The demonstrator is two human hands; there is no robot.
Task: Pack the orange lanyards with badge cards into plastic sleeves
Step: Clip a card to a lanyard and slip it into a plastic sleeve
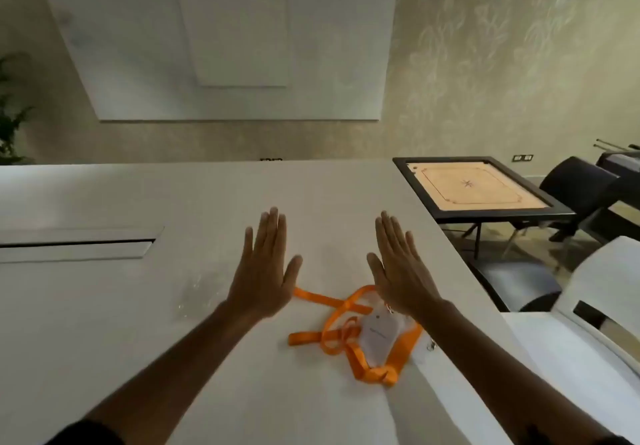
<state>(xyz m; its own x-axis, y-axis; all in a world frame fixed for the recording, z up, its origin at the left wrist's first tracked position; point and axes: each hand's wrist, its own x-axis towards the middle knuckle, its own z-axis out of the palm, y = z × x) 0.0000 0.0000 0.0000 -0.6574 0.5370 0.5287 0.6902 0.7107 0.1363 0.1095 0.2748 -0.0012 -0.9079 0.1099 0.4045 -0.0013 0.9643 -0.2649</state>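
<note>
Both the left hand (265, 271) and right hand (401, 271) hover flat, fingers spread, grasping nothing, above the white counter (104, 323), with the tangled orange lanyards (341, 337) and badge card (379, 335) at five o'clock of them

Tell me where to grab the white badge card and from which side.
Take the badge card by its near, lower edge, coming from above with the right hand. It lies flat on the table, its top end clipped to the orange lanyard, whose loops crowd both sides; the lower edge looks freest to pinch, probably.
</note>
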